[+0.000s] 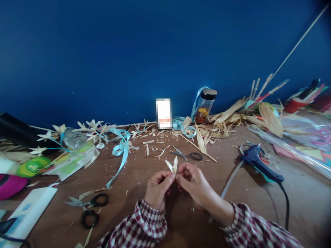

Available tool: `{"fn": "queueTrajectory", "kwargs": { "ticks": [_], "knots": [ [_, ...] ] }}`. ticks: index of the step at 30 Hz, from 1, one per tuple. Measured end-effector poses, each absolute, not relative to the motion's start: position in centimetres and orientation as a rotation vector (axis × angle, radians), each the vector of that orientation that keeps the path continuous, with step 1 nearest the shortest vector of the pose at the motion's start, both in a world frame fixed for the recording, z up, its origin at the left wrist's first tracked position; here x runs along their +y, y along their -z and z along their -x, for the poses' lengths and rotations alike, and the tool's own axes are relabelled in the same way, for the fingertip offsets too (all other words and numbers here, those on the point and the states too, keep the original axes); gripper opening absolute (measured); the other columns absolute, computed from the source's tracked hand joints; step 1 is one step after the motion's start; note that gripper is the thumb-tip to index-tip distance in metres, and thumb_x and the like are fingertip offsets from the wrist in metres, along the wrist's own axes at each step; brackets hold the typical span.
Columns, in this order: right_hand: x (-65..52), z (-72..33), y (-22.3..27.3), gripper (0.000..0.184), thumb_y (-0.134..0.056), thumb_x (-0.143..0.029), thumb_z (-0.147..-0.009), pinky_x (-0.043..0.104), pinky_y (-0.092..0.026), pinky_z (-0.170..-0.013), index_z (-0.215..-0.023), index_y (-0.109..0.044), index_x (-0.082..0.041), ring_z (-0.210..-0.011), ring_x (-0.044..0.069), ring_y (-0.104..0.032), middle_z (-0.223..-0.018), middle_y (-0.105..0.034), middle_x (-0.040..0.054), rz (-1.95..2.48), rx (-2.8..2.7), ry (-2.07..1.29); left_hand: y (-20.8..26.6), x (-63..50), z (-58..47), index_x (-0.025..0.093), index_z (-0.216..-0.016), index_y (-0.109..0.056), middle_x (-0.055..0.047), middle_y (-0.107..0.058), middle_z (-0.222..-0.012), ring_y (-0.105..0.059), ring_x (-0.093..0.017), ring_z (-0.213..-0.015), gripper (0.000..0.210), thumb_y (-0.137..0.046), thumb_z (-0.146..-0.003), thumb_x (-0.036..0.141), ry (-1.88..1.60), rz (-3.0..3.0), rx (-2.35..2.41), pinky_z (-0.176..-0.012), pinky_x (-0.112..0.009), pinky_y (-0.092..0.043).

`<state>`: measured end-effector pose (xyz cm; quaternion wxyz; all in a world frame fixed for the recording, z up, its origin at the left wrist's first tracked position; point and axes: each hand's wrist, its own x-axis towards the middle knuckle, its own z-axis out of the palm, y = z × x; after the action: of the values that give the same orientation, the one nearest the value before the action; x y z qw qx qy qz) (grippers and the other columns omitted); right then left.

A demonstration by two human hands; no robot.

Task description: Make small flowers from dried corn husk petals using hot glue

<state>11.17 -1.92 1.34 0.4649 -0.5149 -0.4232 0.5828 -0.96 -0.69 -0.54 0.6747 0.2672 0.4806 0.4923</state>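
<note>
Pale corn husk petals (175, 165) stand up between my two hands, low over the middle of the table. My left hand (159, 186) pinches their base between thumb and fingers. From the other side my right hand (194, 181) has its fingertips closed at the same base; what lies under those fingertips is hidden. Just beyond the hands lies a pair of scissors (186, 154) with dark handles. To the left, a second pair of scissors (89, 206) rests with its blades apart. A blue glue gun (261, 162) lies to the right with its cord running forward.
Light blue ribbon (124, 146) curls on the left. Husk flowers (97, 129) and scraps lie along the blue wall (116, 62). A black-lidded jar (205, 106) stands at the back, near piled dry husks (230, 113). A white power strip (32, 215) lies front left.
</note>
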Motion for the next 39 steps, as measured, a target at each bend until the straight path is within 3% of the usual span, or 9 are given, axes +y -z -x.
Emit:
{"fn": "queueTrajectory", "kwargs": {
  "ticks": [21, 31, 39],
  "knots": [
    [-2.2, -10.9, -0.1, 0.014, -0.058, -0.021, -0.075, 0.019, -0.035, -0.047, -0.075, -0.044, -0.020, -0.052, 0.008, -0.047, -0.058, -0.050, -0.0054, 1.274, -1.141, -1.321, 0.4, -0.6, 1.1, 0.014, -0.057, -0.055, 0.008, -0.047, -0.037, -0.034, -0.001, -0.032, 0.030, -0.079, -0.049, 0.030, -1.052, -0.565, 1.012, -0.034, -0.013, -0.024],
    [-1.9, -11.3, -2.4, 0.010, -0.053, -0.015, -0.076, 0.022, -0.043, -0.064, -0.085, -0.050, -0.018, -0.070, 0.012, -0.054, -0.077, -0.057, 0.0003, 1.183, -1.227, -1.295, 0.4, -0.2, 1.3, 0.014, -0.057, -0.053, 0.010, -0.042, -0.037, -0.032, 0.000, -0.030, 0.034, -0.079, -0.048, 0.034, -1.027, -0.578, 1.022, -0.032, -0.012, -0.023],
    [-1.0, -14.2, -3.1, 0.021, -0.054, -0.022, -0.078, 0.019, -0.037, -0.052, -0.097, -0.046, -0.017, -0.058, 0.009, -0.053, -0.068, -0.059, -0.0024, 1.221, -1.335, -1.414, 0.4, -0.9, 0.8, 0.014, -0.056, -0.055, 0.010, -0.042, -0.034, -0.029, -0.001, -0.026, 0.028, -0.076, -0.050, 0.033, -0.850, -0.781, 1.069, -0.029, -0.014, -0.020]
  ]
}}
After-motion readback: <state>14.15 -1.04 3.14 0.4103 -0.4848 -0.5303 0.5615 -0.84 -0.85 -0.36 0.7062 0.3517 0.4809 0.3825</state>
